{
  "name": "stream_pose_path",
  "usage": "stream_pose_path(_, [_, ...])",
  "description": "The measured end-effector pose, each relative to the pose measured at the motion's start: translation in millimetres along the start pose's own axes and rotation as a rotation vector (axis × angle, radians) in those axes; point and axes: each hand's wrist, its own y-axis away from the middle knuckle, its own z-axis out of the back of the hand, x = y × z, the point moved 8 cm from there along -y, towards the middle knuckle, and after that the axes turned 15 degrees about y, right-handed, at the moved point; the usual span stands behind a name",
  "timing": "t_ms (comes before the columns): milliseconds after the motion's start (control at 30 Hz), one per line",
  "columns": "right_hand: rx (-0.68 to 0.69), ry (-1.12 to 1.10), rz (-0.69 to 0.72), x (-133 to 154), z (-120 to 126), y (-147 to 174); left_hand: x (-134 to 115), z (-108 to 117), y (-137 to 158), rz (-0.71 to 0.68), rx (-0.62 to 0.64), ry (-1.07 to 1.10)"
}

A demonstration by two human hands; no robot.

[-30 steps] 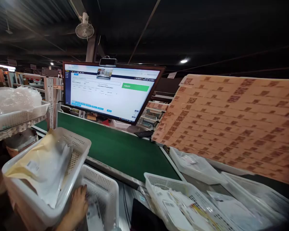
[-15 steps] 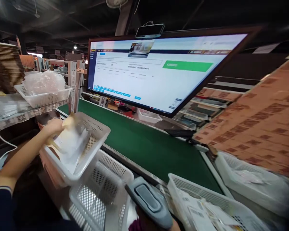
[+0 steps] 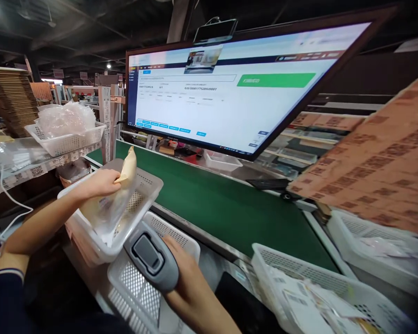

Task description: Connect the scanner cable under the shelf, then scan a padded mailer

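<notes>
The left hand (image 3: 102,183) pinches the upper end of a tan padded envelope (image 3: 128,166), thumb and fingers pressed on it, lifting it out of the white mesh basket (image 3: 144,195) at the near-left edge of the green conveyor belt (image 3: 209,208). The envelope is creased, its tip pointing up. The right hand (image 3: 190,283) wraps closed around a grey barcode scanner (image 3: 151,255) over a lower basket (image 3: 139,287).

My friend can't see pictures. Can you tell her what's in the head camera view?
A person's left hand holds a tan packet over a white basket, while the right hand grips a grey scanner beside it. Behind runs a green belt under a big lit screen. Another basket of papers sits at the right.
</notes>
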Motion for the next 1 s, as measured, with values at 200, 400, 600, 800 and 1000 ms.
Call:
stream_pose_path(200, [-0.068,-0.004,-0.053,-5,11,26,-26,10,-5,-0.017,-0.018,-0.100])
stream_pose_path(400, [-0.163,-0.002,-0.033,-18,16,39,-35,22,-16,-0.034,-0.046,-0.083])
stream_pose_path(600, [-0.158,0.016,-0.078,-28,13,43,-33,20,-25,-0.019,-0.036,-0.124])
stream_pose_path(800, [-0.149,0.071,-0.007,-27,7,41,-34,20,-27,-0.026,-0.038,-0.085])
stream_pose_path(1000, [-0.136,0.045,-0.016,-23,4,36,-34,4,-21,-0.092,0.172,0.194])
